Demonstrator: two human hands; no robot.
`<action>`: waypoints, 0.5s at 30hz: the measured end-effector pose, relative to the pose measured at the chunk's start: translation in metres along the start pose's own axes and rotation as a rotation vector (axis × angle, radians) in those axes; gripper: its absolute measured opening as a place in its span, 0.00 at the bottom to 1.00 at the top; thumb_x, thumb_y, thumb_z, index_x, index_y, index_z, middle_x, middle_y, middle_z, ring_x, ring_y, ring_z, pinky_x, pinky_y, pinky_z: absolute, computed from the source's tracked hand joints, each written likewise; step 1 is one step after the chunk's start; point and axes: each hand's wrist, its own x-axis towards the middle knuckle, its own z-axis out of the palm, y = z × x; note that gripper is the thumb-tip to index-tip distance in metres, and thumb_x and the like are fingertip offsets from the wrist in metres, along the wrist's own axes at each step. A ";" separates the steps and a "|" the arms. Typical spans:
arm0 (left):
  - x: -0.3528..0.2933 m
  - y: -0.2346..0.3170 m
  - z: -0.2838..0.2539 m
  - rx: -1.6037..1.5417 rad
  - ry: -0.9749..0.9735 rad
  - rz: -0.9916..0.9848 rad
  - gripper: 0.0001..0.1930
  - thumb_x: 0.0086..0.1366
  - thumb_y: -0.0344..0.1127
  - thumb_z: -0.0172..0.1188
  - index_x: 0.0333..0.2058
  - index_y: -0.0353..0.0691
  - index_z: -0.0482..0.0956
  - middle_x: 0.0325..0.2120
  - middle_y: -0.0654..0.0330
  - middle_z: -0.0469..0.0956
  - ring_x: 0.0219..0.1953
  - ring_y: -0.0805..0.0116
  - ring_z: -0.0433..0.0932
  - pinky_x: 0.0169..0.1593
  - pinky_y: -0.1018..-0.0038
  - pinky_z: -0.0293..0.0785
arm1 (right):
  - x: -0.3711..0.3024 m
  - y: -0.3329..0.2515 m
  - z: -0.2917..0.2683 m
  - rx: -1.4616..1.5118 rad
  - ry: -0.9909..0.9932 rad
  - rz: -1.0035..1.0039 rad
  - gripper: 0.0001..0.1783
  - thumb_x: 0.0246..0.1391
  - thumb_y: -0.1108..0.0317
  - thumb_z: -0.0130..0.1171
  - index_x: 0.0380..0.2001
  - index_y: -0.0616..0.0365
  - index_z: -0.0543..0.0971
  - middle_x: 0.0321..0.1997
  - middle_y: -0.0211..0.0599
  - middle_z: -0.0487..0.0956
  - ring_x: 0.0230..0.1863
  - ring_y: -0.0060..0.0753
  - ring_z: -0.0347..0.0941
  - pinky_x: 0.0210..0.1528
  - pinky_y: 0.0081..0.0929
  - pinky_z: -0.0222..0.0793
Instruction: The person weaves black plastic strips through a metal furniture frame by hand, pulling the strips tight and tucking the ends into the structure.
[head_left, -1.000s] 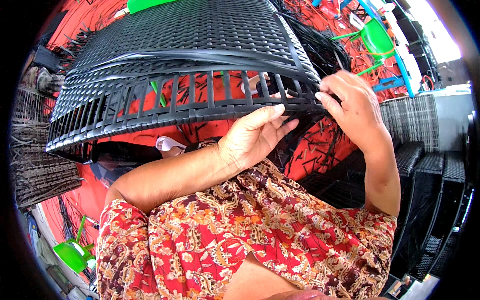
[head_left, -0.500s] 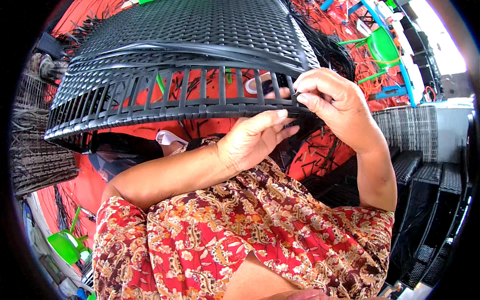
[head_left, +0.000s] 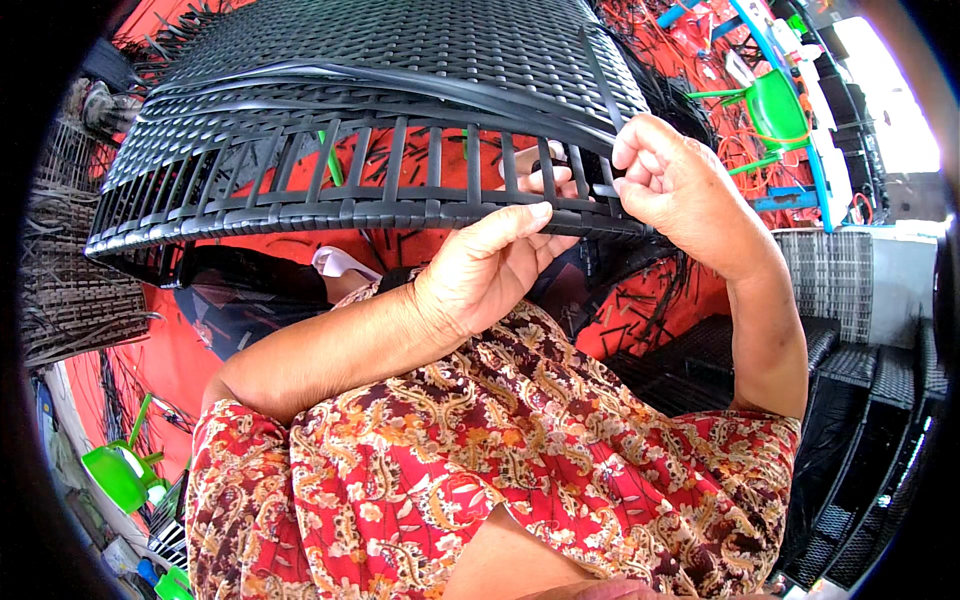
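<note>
A large black woven wicker piece (head_left: 400, 60) stands in front of me, with a row of open slats along its near edge. My left hand (head_left: 485, 258) is closed round the near rim, its thumb lying on top. Fingers show behind the slats, through the gaps. Beside the right end of the slats, my right hand (head_left: 672, 185) is closed with curled fingers, pinching a thin flat black plastic strip (head_left: 600, 80) that runs up across the weave. Its exact grip is partly hidden. More loose strips (head_left: 400, 85) lie bundled across the weave above the slats.
Short strip offcuts litter the red floor (head_left: 170, 340). A green chair (head_left: 775, 110) stands at the far right by a blue frame (head_left: 815, 130), another green seat (head_left: 115, 478) at lower left. Grey woven panels (head_left: 75, 260) are at left; black woven pieces (head_left: 850, 380) at right.
My right hand has turned and moved slightly right at the slats' end. My left hand has shifted left, its thumb now on the rim and fingers showing behind the slats.
</note>
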 end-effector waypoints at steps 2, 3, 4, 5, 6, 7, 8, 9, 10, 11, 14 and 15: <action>-0.001 -0.001 -0.002 -0.011 0.014 -0.007 0.25 0.62 0.37 0.56 0.56 0.38 0.65 0.54 0.61 0.69 0.57 0.68 0.66 0.64 0.65 0.57 | 0.003 -0.001 -0.002 0.012 -0.088 0.006 0.07 0.50 0.78 0.57 0.30 0.60 0.69 0.21 0.24 0.67 0.24 0.12 0.63 0.26 0.16 0.61; -0.001 -0.001 -0.002 -0.030 0.025 -0.005 0.24 0.62 0.36 0.56 0.56 0.38 0.66 0.54 0.61 0.69 0.57 0.68 0.66 0.64 0.64 0.56 | 0.005 -0.001 -0.002 0.018 -0.132 0.009 0.07 0.52 0.78 0.56 0.31 0.60 0.68 0.23 0.22 0.66 0.26 0.10 0.63 0.27 0.13 0.61; -0.002 -0.001 -0.002 -0.048 0.036 -0.004 0.23 0.62 0.35 0.56 0.55 0.38 0.66 0.54 0.60 0.69 0.58 0.68 0.66 0.64 0.64 0.56 | 0.004 -0.002 -0.001 0.010 -0.117 -0.013 0.07 0.52 0.78 0.56 0.31 0.60 0.68 0.23 0.22 0.67 0.26 0.11 0.63 0.28 0.14 0.61; -0.003 -0.001 -0.001 -0.067 0.046 -0.002 0.22 0.62 0.34 0.56 0.55 0.38 0.67 0.55 0.59 0.68 0.58 0.67 0.65 0.65 0.63 0.56 | 0.003 -0.004 0.001 0.001 -0.102 -0.036 0.07 0.52 0.78 0.56 0.31 0.60 0.69 0.23 0.23 0.67 0.26 0.12 0.64 0.28 0.15 0.61; -0.004 -0.001 -0.001 -0.087 0.030 0.009 0.21 0.62 0.33 0.56 0.54 0.38 0.67 0.55 0.58 0.68 0.58 0.67 0.65 0.65 0.63 0.55 | 0.002 -0.005 0.003 -0.008 -0.088 -0.058 0.06 0.52 0.78 0.56 0.31 0.60 0.69 0.23 0.23 0.67 0.27 0.12 0.64 0.29 0.15 0.62; -0.004 -0.001 0.000 -0.107 0.013 0.020 0.21 0.61 0.32 0.56 0.53 0.38 0.67 0.55 0.58 0.68 0.58 0.66 0.65 0.66 0.63 0.55 | 0.000 -0.008 0.005 -0.038 -0.068 -0.078 0.06 0.52 0.78 0.56 0.31 0.60 0.69 0.23 0.24 0.67 0.26 0.13 0.64 0.29 0.16 0.62; -0.005 0.000 0.001 -0.126 -0.004 0.031 0.20 0.61 0.31 0.56 0.52 0.38 0.68 0.55 0.57 0.68 0.58 0.66 0.65 0.66 0.62 0.54 | -0.002 -0.010 0.007 -0.069 -0.048 -0.098 0.06 0.52 0.78 0.56 0.31 0.60 0.69 0.23 0.25 0.68 0.26 0.14 0.65 0.29 0.16 0.62; -0.006 0.000 0.001 -0.128 0.016 0.031 0.19 0.61 0.30 0.55 0.52 0.38 0.68 0.54 0.57 0.69 0.58 0.65 0.66 0.67 0.63 0.54 | -0.003 -0.013 0.009 -0.099 -0.028 -0.118 0.06 0.52 0.78 0.56 0.30 0.60 0.69 0.23 0.25 0.68 0.26 0.14 0.65 0.30 0.17 0.63; -0.007 0.000 0.000 -0.129 0.038 0.033 0.19 0.61 0.29 0.55 0.52 0.38 0.68 0.54 0.57 0.69 0.58 0.65 0.66 0.67 0.63 0.54 | -0.003 -0.015 0.010 -0.180 -0.026 -0.113 0.07 0.50 0.78 0.57 0.32 0.61 0.70 0.26 0.30 0.70 0.28 0.19 0.67 0.31 0.19 0.64; -0.007 0.000 -0.002 -0.130 0.060 0.035 0.18 0.61 0.29 0.55 0.51 0.37 0.68 0.54 0.57 0.69 0.58 0.65 0.66 0.67 0.63 0.53 | -0.001 -0.013 0.013 -0.216 0.015 -0.234 0.07 0.49 0.78 0.57 0.32 0.61 0.70 0.26 0.34 0.71 0.29 0.28 0.69 0.33 0.24 0.66; -0.009 0.001 -0.002 -0.115 0.073 0.055 0.19 0.61 0.29 0.55 0.51 0.37 0.68 0.53 0.57 0.70 0.58 0.65 0.66 0.68 0.63 0.53 | 0.004 -0.010 0.017 -0.303 0.057 -0.451 0.07 0.47 0.76 0.58 0.32 0.62 0.74 0.29 0.42 0.74 0.36 0.43 0.72 0.38 0.33 0.68; -0.010 0.002 -0.001 -0.119 0.065 0.055 0.19 0.61 0.29 0.55 0.51 0.37 0.68 0.52 0.57 0.70 0.58 0.65 0.66 0.68 0.63 0.53 | 0.005 -0.012 0.016 -0.273 0.030 -0.428 0.08 0.46 0.77 0.59 0.33 0.62 0.75 0.30 0.40 0.74 0.36 0.40 0.72 0.37 0.31 0.68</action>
